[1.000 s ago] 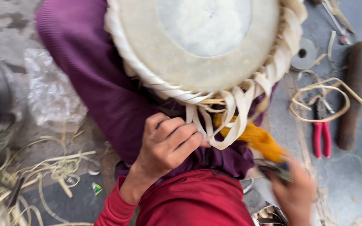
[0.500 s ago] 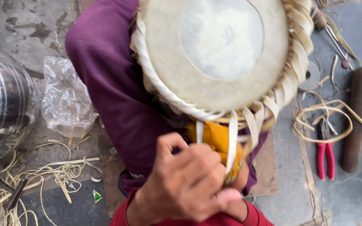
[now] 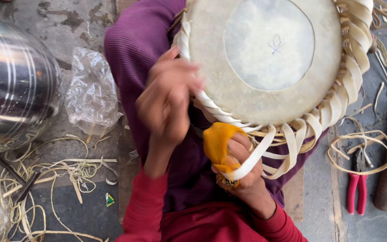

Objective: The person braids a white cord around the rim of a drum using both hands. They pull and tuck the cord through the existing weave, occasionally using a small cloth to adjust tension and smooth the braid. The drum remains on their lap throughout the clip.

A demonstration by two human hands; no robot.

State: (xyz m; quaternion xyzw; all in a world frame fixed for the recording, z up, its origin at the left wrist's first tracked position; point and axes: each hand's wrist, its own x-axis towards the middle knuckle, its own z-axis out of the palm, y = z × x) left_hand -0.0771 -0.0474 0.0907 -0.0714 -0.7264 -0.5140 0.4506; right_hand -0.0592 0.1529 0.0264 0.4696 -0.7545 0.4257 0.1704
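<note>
Drum [image 3: 265,62]: it is rested on the lap, on the purple trouser leg [image 3: 135,54], skin side up, with pale hide straps laced around its rim.
Strap [image 3: 258,154]: one loose end is led from the rim down into the right hand.
Right hand [image 3: 242,168]: it is closed on the strap, with a yellow cloth [image 3: 218,143] wrapped over the fingers.
Left hand [image 3: 169,101]: it is blurred, raised beside the drum's left rim; whether something is gripped cannot be told.
Step in hand: the strap is judged to be under tightening. It is better pulled straight along its own line, flat and not twisted, while the rim is steadied by the other hand, so the tension is kept even around the skin.
Change: half a second ago the left hand was low, covering the right one; now it is lifted to the rim, and the cloth and strap are uncovered.
Around: a steel pot [image 3: 14,85], a plastic bag [image 3: 92,92], red pliers [image 3: 357,190] and strap scraps [image 3: 45,175] are seen on the floor.
</note>
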